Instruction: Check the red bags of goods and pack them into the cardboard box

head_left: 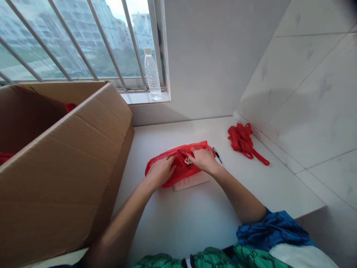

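A red plastic bag (178, 177) lies spread across the white table, over a pale printed sheet or pad (192, 181). In the bag's opening, a small red item with a whitish patterned part (187, 160) shows between the hands. My left hand (163, 170) is closed on the bag's left part, its fingertips at the red item. On the right, my right hand (203, 159) is closed at the bag's right side, thumb pointing to the patterned part. The fingertips of both hands are partly hidden in the folds.
A large open cardboard box (69, 167) with red things inside stands at the left. A black pen (216, 155) lies right of the bag, and crumpled red bags (242, 138) lie by the tiled wall. A water bottle (152, 74) stands on the windowsill.
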{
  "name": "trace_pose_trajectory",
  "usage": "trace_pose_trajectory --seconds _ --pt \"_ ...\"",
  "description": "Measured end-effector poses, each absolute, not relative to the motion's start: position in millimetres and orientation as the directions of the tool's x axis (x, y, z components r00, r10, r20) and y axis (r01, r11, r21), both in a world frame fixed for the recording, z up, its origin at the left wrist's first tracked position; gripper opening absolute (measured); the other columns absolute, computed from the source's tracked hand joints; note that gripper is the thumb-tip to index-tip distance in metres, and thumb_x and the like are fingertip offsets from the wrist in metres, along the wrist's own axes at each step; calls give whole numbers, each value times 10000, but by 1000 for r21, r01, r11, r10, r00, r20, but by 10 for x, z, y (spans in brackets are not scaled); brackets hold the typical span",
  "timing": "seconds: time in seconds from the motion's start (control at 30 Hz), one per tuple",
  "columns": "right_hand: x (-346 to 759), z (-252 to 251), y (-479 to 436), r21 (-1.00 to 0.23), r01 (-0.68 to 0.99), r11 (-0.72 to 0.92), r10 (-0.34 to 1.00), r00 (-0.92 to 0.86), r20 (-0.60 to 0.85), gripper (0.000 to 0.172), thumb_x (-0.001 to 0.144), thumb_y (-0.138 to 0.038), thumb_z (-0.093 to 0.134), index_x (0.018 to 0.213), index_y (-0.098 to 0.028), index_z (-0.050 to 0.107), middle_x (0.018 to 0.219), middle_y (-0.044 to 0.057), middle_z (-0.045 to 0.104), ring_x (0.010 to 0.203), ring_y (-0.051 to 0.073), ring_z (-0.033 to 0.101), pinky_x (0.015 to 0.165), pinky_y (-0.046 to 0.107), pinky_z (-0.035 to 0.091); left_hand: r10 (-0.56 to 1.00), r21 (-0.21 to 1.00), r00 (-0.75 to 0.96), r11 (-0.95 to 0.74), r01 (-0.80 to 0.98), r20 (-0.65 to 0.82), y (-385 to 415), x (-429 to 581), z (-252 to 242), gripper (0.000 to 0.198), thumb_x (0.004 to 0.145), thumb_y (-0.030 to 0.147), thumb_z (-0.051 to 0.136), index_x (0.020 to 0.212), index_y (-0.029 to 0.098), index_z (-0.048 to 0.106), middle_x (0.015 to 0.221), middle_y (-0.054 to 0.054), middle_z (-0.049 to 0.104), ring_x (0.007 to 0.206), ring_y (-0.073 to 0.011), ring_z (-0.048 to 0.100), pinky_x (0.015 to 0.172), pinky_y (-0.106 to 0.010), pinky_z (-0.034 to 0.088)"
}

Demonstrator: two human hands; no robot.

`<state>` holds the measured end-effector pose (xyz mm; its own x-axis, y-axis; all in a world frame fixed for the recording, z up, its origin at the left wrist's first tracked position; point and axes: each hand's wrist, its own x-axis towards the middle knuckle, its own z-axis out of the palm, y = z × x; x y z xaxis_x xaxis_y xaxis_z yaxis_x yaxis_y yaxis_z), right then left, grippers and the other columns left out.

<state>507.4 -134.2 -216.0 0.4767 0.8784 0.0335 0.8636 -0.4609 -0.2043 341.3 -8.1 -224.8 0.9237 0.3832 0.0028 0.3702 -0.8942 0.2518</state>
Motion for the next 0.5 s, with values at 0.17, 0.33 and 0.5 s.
trace_pose_trajectory --seconds 0.17,0.33,0.5 --pt "5094 -2299 -1238 -119 906 -406 899 420 124 262 947 -251 494 1111 -142 667 1128 154 699 1034 293 647 751 346 490 366 257 930 -895 364 -40 -76 3456 -2331 510 938 239 470 1436 131 452 1084 -195 712 962 -333 691 782 -390 511" --pt "5148 -2446 -1150 -263 914 -309 932 346 109 281 947 -322 539 1167 -189 653 1128 103 706 1025 259 646 840 352 492 353 261 935 -902 345 -14 -70 3448 -2299 465 940 254 469 1384 122 510 1031 -190 718 925 -315 690 766 -362 500" --pt "5201 -2529 -1140 -404 866 -296 916 377 137 235 945 -255 511 1117 -188 657 1145 99 685 1055 254 625 849 336 482 358 257 932 -897 359 -51 -50 3442 -2280 395 968 309 427 1272 161 631 1044 -169 726 928 -303 692 748 -339 486"
